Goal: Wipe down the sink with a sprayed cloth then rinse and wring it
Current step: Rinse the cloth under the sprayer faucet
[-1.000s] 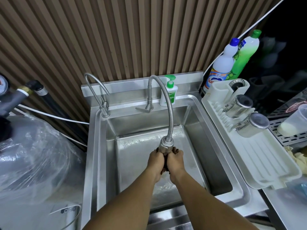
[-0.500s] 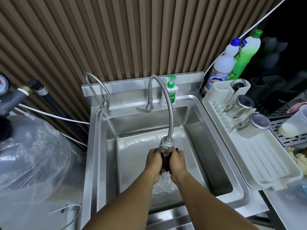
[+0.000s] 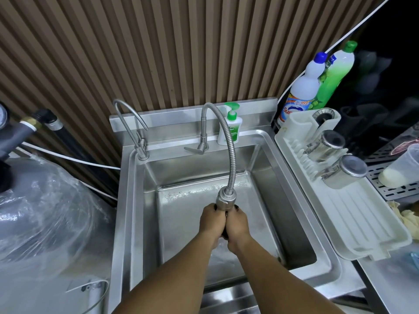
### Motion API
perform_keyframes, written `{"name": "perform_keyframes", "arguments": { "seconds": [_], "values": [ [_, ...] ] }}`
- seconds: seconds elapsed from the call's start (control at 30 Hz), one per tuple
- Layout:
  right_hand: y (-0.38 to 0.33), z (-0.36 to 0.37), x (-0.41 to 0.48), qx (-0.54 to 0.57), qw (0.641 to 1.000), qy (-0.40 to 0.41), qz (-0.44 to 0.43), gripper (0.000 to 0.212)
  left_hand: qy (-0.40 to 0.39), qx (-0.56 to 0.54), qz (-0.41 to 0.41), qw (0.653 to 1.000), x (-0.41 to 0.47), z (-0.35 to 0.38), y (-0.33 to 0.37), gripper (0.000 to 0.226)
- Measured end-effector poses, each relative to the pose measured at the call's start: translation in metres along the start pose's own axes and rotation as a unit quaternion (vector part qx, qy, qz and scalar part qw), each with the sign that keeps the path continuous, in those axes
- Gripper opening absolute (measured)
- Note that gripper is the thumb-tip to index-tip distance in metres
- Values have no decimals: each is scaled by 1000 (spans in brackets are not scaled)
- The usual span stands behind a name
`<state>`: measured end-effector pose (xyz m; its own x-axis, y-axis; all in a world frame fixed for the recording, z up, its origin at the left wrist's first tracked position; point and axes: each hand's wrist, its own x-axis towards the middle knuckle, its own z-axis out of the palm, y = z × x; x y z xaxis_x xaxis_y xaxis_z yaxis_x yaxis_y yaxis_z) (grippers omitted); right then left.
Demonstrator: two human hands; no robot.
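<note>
Landmark: spray head (image 3: 224,200) on the flexible hose (image 3: 229,143), hanging over the sink (image 3: 129,200).
Cloth (image 3: 224,235): dark and bunched, directly beneath the spray head; only a sliver showed between the two palms.
Left hand (image 3: 213,220): just below the spray head, to its left; fingers curled round the cloth.
Right hand (image 3: 238,223): just below the spray head, to its right; also curled round the cloth.
Grip: both fists closed on the cloth and pressed side by side, knuckles touching.
Key relation: the cloth lay inside both grips, neither hand nearer. Its long axis appeared to run from under the spray head back toward the person, along the seam between the fists. A wring would probably mean counter-twisting about that axis.
Step, judged: rinsing; wringing not plainly begun.
Hidden: most of the cloth, both palms, the drain.
Unclear: whether water ran. A pale blur below the fists, on the side away from the spray head, might have been splash.
</note>
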<state>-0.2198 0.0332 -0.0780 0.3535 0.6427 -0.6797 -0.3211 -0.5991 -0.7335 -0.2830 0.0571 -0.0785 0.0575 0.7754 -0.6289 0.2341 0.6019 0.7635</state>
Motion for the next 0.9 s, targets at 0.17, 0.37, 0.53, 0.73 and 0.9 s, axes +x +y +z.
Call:
{"name": "perform_keyframes", "arguments": {
  "seconds": [0.17, 0.37, 0.53, 0.73, 0.9],
  "values": [
    [-1, -1, -1, -2, 1000, 2, 4, 15, 8, -30, -17, 999, -4, 0, 2, 23],
    [-3, 0, 3, -11, 1000, 14, 1, 16, 16, -49, -31, 998, -4, 1, 4, 26],
    [2, -1, 6, 11, 1000, 7, -10, 17, 3, -78, -39, 996, 0, 0, 1, 30],
    [9, -17, 14, 73, 997, -1, 22, 32, -41, -142, -52, 988, 2, -10, -3, 25],
    [6, -27, 13, 89, 996, -2, 19, 9, -62, -160, -54, 984, 6, -20, -9, 15]
  ]
}}
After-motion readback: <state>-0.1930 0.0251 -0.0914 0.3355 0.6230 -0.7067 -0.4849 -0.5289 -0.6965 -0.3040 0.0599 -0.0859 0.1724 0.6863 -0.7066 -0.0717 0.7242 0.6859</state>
